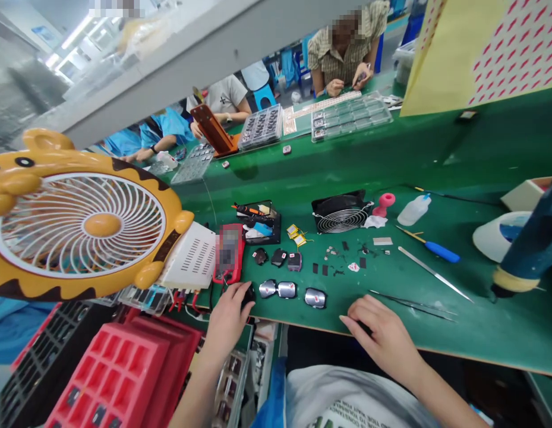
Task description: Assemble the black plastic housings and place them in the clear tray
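From the head view, three silvery shells (pixel 290 290) lie in a row on the green surface (pixel 480 321), small loose parts (pixel 342 261) scattered beyond them, so the work looks partway through. The left hand (pixel 229 318) closes its fingers on a small dark piece (pixel 249 293) at the near edge; its shape is hidden. The right hand (pixel 382 333) rests flat, fingers loosely spread, holding nothing that shows, just short of the tweezers (pixel 413 303).

only print i can spot is dark lettering on the white shirt (pixel 347 404) at the bottom, too cut off to read.
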`<state>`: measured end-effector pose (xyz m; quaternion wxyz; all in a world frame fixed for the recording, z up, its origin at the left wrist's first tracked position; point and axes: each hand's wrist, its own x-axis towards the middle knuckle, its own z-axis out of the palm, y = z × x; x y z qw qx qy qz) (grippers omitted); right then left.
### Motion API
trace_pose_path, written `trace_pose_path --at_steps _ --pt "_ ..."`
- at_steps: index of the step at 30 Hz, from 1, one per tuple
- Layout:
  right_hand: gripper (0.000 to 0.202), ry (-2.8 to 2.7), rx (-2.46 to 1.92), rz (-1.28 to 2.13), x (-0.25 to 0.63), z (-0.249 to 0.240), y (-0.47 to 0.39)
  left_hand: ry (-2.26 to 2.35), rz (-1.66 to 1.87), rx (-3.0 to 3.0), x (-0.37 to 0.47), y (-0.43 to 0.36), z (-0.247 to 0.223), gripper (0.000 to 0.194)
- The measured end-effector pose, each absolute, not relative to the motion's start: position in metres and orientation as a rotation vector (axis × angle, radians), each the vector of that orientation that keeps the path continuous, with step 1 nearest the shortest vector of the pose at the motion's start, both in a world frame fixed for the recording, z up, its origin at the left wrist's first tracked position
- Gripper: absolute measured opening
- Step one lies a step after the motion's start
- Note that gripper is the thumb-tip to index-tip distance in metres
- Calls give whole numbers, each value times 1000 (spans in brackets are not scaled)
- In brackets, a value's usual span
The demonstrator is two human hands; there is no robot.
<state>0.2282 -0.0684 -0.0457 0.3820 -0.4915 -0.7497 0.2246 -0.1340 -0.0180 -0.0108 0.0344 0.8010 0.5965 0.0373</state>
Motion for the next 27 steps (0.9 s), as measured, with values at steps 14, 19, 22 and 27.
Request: trace_pose_path --at_steps 14,19,22,27 --pt "34 -1890 -1246 579 226 -46 -71 1537 502 2631 -91 -6 -24 36" --pt "34 -1902 -1309 577 225 -45 -68 1531 762 2582 -71 -4 -28 32" --pt "23 -1919 -1345 591 224 -44 -63 1284 672 2645 -59 -3 -30 33" --pt "7 -1923 -1308 637 210 -42 -46 1436 690 2669 -40 4 -29 25"
